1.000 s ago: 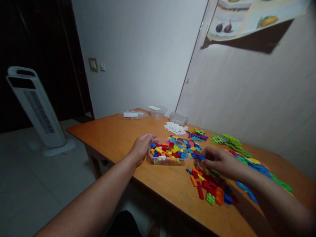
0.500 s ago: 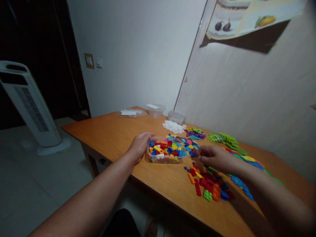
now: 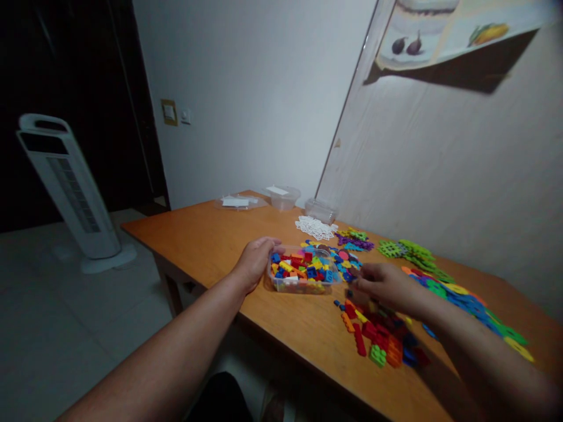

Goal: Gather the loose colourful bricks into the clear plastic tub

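Observation:
My left hand [image 3: 256, 262] is closed on the left end of a clear plastic box [image 3: 303, 287], thumb at the rim. The box stands on the table, filled with toy building bricks [image 3: 303, 266] in red, yellow, blue, orange and white. Just right of the box, my right hand [image 3: 379, 286] hovers low with fingers bent together; what they hold, if anything, is hidden. Under and in front of it lies a loose pile of building bricks [image 3: 380, 331], mostly red, orange and blue, partly in the hand's shadow.
Behind the box lie colourful round pieces [image 3: 347, 258], white lattice pieces [image 3: 315, 227] and purple pieces [image 3: 352, 239]. Green pieces [image 3: 409, 252] and blue pieces [image 3: 466, 302] spread rightward. Clear containers [image 3: 285, 200] stand near the wall. A white tower fan [image 3: 79, 193] stands left.
The whole view has shifted slightly, moving the scene rightward. My right hand has come a little lower toward the loose bricks. My left hand keeps its hold on the box.

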